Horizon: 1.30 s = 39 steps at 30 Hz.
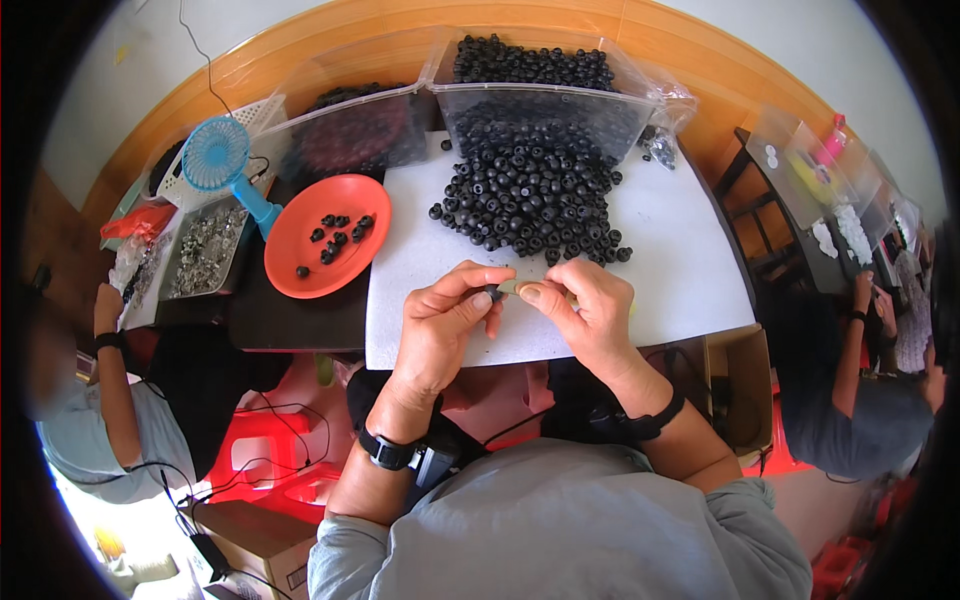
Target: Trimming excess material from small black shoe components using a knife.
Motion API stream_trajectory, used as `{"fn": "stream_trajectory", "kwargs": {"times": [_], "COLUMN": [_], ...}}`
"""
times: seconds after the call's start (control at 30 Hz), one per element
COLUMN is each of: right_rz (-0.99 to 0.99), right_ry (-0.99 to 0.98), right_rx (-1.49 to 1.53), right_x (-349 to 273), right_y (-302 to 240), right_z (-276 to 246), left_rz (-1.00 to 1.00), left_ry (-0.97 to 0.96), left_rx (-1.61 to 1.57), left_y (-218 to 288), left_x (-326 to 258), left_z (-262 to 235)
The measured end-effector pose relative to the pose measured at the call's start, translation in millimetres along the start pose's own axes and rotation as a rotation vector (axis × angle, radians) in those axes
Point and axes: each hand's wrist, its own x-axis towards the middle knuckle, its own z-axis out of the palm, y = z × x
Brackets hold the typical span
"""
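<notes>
My left hand (436,328) pinches a small black round part (492,292) over the near half of a white sheet (690,280). My right hand (592,312) closes its thumb and fingers on a short, flat, greyish blade-like piece (511,286), whose tip meets the black part. The fingers partly hide both items. Just beyond my hands, a heap of black bead-like parts with holes (535,200) lies on the sheet. To the left, an orange-red plate (290,278) carries several similar black parts (340,238).
Behind the heap stands a clear plastic bin (545,98) of black parts, with another clear bin (400,135) to its left. A blue fan (216,155) and a tray of small shiny pieces (208,250) sit left. People (115,390) work on both sides. A cardboard box (738,385) stands at right.
</notes>
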Motion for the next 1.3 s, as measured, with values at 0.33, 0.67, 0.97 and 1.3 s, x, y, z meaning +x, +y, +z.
{"fn": "stream_trajectory", "kwargs": {"times": [0.33, 0.67, 0.97, 1.3], "right_rz": [0.023, 0.029, 0.027, -0.008], "right_ry": [0.015, 0.022, -0.011, 0.025], "right_rx": [-0.008, 0.023, 0.039, 0.033], "right_x": [2.4, -1.1, 0.9, -0.3], "right_y": [-0.5, 1.8, 1.3, 2.5], "right_z": [-1.0, 0.1, -1.8, -2.0], "left_rz": [-0.010, -0.005, 0.058, 0.065], "left_ry": [0.037, 0.036, 0.070, 0.082], "left_rx": [-0.024, -0.042, 0.071, 0.114], "left_y": [-3.7, -2.5, -2.6, -4.1], "left_x": [3.4, -0.8, -2.2, -3.3], "left_z": [-1.3, 0.0, 5.4, 5.3]}}
